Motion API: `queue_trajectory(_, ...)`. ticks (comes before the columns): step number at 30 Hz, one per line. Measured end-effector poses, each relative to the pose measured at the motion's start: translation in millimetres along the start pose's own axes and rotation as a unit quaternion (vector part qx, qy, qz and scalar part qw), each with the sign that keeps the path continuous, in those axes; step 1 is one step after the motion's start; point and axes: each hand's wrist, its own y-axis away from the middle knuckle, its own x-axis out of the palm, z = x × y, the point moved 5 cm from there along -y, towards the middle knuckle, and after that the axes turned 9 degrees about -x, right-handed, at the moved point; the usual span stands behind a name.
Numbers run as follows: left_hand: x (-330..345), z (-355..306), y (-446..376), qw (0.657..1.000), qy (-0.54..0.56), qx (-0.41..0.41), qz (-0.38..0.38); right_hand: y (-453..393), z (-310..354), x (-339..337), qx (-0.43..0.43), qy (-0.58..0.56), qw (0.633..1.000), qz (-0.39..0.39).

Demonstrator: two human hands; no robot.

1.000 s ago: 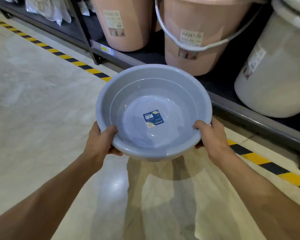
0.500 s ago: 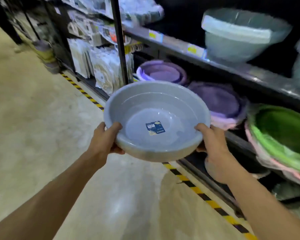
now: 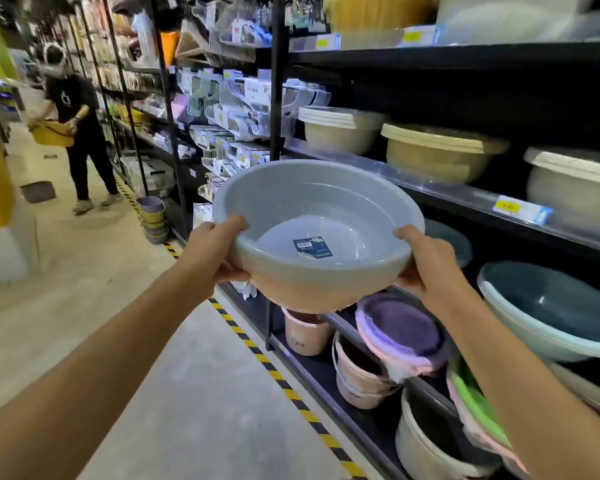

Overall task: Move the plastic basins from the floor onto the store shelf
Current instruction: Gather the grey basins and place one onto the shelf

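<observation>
Both arms out straight; left hand (image 3: 211, 251) & right hand (image 3: 426, 261) clamp opp. rims of grey basin (image 3: 317, 233), thumbs over edge, held in air level w/ store shelf (image 3: 471, 199).

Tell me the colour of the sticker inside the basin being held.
Dark blue with pale print, on the grey basin's floor; sticker shows in the head view.

Dim aisle, pale floor (image 3: 94, 278), black shelving (image 3: 465, 58)
</observation>
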Motion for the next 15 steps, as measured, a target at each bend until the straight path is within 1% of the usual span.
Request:
queue_trajectory(3, -7.2, -5.1, 12.0, 1.000, 0.007, -0.007, -0.004, 6.9, 9.7, 2.1, 0.003, -0.009, 1.000, 0.006)
queue_trajectory(7, -15.5, 0.5, 6.8, 1.000, 0.011, -0.011, -0.006, 6.0, -1.6, 12.7, 0.016, -0.020, 1.000, 0.012)
queue_trajectory(10, -21.6, 7.9, -11.9, 1.000, 0.018, -0.020, -0.017, 0.6, -14.1, 27.3, 0.036, -0.032, 0.999, 0.008)
queue_trajectory(15, -27.6, 13.9, -64.4, 0.999, 0.009, -0.031, -0.005, -25.2, -29.3, 57.9, 0.029, -0.021, 0.999, -0.001)
